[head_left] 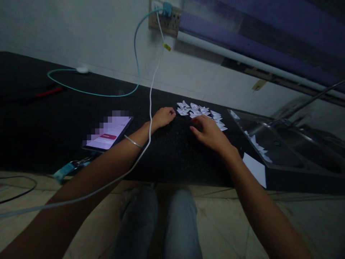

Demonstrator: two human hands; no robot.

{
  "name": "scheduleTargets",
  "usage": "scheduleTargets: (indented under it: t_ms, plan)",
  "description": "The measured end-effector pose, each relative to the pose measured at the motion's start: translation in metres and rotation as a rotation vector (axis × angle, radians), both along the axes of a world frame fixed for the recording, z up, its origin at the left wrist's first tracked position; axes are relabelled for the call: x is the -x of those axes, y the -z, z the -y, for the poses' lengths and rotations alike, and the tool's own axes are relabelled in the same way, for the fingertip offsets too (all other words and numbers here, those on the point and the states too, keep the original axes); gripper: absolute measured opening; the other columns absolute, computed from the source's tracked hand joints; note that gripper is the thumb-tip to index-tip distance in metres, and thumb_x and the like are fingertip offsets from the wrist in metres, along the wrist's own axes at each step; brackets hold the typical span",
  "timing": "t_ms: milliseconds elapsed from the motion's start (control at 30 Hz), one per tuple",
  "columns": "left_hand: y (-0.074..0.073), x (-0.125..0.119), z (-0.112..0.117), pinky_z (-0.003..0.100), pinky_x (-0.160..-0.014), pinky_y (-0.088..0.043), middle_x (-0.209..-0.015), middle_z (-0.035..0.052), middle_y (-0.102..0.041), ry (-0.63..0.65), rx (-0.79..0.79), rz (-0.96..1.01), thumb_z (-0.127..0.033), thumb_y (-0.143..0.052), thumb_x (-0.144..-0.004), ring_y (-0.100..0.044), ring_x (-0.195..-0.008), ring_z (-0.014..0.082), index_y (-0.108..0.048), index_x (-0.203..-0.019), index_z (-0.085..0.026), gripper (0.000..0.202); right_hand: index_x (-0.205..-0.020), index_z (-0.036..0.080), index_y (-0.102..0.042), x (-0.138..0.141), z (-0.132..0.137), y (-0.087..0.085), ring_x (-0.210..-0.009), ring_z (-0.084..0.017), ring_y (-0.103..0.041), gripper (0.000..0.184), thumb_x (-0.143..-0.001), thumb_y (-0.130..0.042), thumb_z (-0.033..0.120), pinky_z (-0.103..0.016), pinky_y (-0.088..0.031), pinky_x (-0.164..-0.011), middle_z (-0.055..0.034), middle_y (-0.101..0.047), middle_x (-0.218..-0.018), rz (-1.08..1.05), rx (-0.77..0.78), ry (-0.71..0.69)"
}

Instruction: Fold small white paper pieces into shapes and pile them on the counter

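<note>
On the black counter (pixel 172 151), several small folded white paper pieces (pixel 194 106), shaped somewhat like boats, are grouped in rows near the wall. My left hand (pixel 163 117) rests just left of this group, its fingers curled in and nothing seen in them. Over the front edge of the group hovers or rests my right hand (pixel 208 131), thumb and fingers apart; whether it touches the paper I cannot tell. Its fingers partly cover the nearest pieces. A flat white sheet of paper (pixel 255 169) lies by my right forearm.
A metal sink (pixel 283 144) is at the right, more folded pieces (pixel 257 146) along its left rim. A lit phone (pixel 107 135) and keys (pixel 81 162) lie left. A white cable (pixel 150 118) crosses my left forearm. A teal cable (pixel 107 95) curves toward the wall socket (pixel 172 21).
</note>
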State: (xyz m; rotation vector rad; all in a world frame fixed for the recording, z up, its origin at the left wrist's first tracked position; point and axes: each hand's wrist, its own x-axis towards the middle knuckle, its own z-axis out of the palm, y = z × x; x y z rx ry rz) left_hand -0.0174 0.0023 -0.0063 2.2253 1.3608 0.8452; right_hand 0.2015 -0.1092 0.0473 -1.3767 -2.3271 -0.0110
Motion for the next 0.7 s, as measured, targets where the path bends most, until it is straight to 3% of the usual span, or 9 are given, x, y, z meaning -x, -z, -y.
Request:
scheduleTargets:
  t_ms: [67,133,233,333,467,700]
  plan:
    - [0.001,0.000,-0.001,0.034,-0.086,-0.049,-0.095,0.0126,-0.076,0.014,0.006,0.007,-0.027,-0.050,-0.094,-0.069,-0.092,0.0228,-0.075,-0.107,-0.012,0.031,-0.114,0.022,-0.069,-0.036,0.045,-0.012,-0.099,-0.029,-0.071,0.026,-0.094,-0.063,0.037,-0.048,-0.059,-0.090,-0.0123,-0.072,-0.112,0.067,0.103,0.049]
    - [0.002,0.000,-0.004,0.034,-0.085,-0.049,-0.090,0.0121,-0.076,0.028,0.009,0.007,-0.026,-0.051,-0.093,-0.069,-0.090,0.0227,-0.075,-0.105,-0.013,0.030,-0.121,0.024,-0.069,-0.085,0.090,-0.013,-0.099,-0.030,-0.073,0.038,-0.093,-0.063,0.048,-0.047,-0.062,-0.086,-0.0126,-0.073,-0.120,0.109,0.195,0.157]
    - [0.004,0.000,-0.006,0.034,-0.082,-0.048,-0.085,0.0104,-0.075,0.040,0.015,0.013,-0.027,-0.051,-0.091,-0.068,-0.086,0.0222,-0.075,-0.101,-0.015,0.028,-0.135,0.024,-0.065,-0.163,0.143,0.004,-0.109,-0.037,-0.073,0.064,-0.085,-0.068,0.062,-0.052,-0.064,-0.090,-0.0158,-0.069,-0.136,0.137,0.255,0.300]
    - [0.005,0.000,-0.007,0.033,-0.079,-0.047,-0.086,0.0108,-0.074,0.050,0.014,0.019,-0.028,-0.052,-0.090,-0.067,-0.084,0.0219,-0.075,-0.097,-0.016,0.027,-0.141,0.022,-0.062,-0.217,0.173,0.026,-0.122,-0.041,-0.069,0.071,-0.085,-0.065,0.066,-0.058,-0.060,-0.100,-0.0172,-0.065,-0.142,0.149,0.296,0.386]
    - [0.003,0.001,-0.004,0.034,-0.080,-0.046,-0.091,0.0121,-0.075,0.056,0.008,0.008,-0.029,-0.052,-0.089,-0.066,-0.085,0.0222,-0.075,-0.098,-0.015,0.028,-0.153,0.023,-0.050,-0.235,0.189,0.036,-0.138,-0.039,-0.055,0.075,-0.089,-0.065,0.058,-0.059,-0.049,-0.113,-0.0140,-0.051,-0.156,0.120,0.296,0.308]
    - [0.005,0.002,-0.007,0.034,-0.078,-0.047,-0.086,0.0111,-0.074,0.080,0.030,0.006,-0.028,-0.053,-0.089,-0.067,-0.082,0.0218,-0.076,-0.099,-0.015,0.028,-0.126,0.025,-0.075,-0.233,0.203,0.023,-0.128,-0.038,-0.064,0.044,-0.093,-0.062,0.051,-0.057,-0.055,-0.108,-0.0094,-0.064,-0.143,0.061,0.331,0.276]
